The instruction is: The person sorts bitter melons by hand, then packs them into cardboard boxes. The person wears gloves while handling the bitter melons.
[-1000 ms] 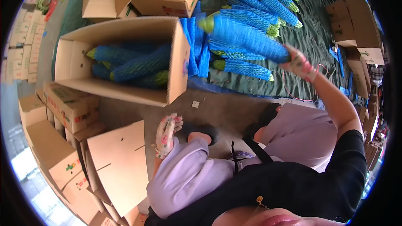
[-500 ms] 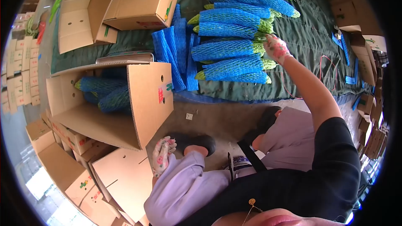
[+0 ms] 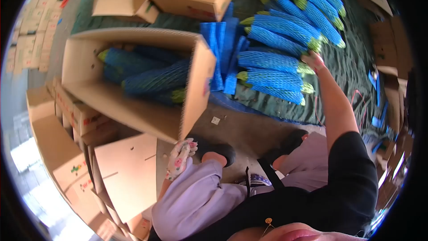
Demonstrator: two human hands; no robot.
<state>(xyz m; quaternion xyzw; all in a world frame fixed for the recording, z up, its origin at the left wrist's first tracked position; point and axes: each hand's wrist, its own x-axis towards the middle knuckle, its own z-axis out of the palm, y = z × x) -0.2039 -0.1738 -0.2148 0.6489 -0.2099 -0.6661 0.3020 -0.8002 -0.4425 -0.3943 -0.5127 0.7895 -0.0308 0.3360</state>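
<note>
Head view: right hand [image 3: 313, 60] outstretched, seemingly on a netted gourd [image 3: 272, 61]

Right hand [image 3: 313, 60] on end of netted gourd [image 3: 269, 62]; left hand [image 3: 179, 158] empty, just below open carton [image 3: 198, 93].
</note>
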